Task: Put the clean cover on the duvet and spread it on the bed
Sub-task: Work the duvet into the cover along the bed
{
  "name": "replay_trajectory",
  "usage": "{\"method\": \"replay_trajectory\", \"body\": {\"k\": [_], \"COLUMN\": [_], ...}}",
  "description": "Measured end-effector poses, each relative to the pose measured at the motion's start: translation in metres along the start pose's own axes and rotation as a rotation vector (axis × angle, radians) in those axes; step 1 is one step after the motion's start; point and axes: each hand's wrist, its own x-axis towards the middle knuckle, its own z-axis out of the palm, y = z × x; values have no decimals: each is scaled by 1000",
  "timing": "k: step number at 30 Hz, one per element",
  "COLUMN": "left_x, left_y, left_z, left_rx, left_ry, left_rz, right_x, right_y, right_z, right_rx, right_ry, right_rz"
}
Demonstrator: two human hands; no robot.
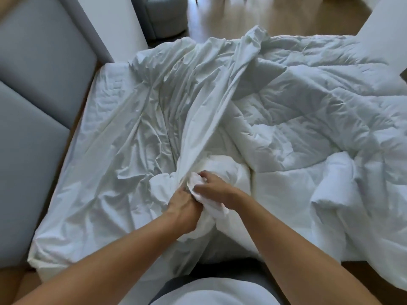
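Shirt: a white shirt [211,291] at 6 o'clock, nearest the camera, with both bare forearms reaching from it toward the middle of the view.
Left hand: the left hand [184,208] sits just below centre, its fingers curled in a tight grip round a gathered bunch of the cover.
Right hand: the right hand [213,188] touches the left hand at its 1 o'clock, pinching a crumpled bit of the same white cloth in a narrow grip.
Cover: the cover [132,128], thin and creased, lies over the bed from centre out to 9 and 10 o'clock. A taut ridge of it runs from the hands up to 12 o'clock.
Duvet: the duvet [308,119], thick and quilted, is heaped from centre to 3 o'clock, spilling off the bed edge at 4 o'clock. A puffy fold of it bulges just beyond the hands.
Bed: the bed [105,69] shows a bare corner at 11 o'clock.
Headboard: a grey padded headboard [44,62] at 9 to 10 o'clock.
Floor: a wooden floor [242,16] at 12 o'clock.
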Motion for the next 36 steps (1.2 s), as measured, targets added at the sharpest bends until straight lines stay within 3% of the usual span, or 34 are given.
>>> {"method": "replay_trajectory", "body": {"k": [2,4,9,13,14,15,19,20,25,29,31,33,36], "left_x": [-5,-10,-12,-14,-13,-11,-14,-15,-4,5,12,17,10], "left_y": [-7,-11,-6,9,10,11,13,17,46,71,83,89,77], "left_z": [6,10,8,3,-1,-4,5,10,18,27,31,32,34], "left_rx": [-31,-12,92,21,-16,-44,-77,-74,-193,-153,-148,-138,-195], "left_ry": [-40,-74,-139,-112,-114,-124,-178,-179,-194,-205,-230,-278,-204], "left_rz": [-48,-53,-125,-299,-337,-371,-401,-401,-556,-503,-494,-508,-629], "right_x": [0,1,16,38,42,43,54,58,66,76,78,79,89], "right_y": [8,19,8,-15,-22,-27,-26,-24,-12,-6,-6,-11,-19], "right_z": [-12,-20,-7,-1,7,15,16,11,15,24,32,41,61], "right_rx": [138,168,-154,-227,-272,-377,-886,-968,-1368,-1583,-1694,-1684,-1423], "right_ry": [-315,-485,-342,226,264,187,-443,-498,-257,-579,-687,-687,-403], "right_rz": [106,117,-262,-416,-409,-425,-581,-634,-782,-599,-642,-711,-730]}}
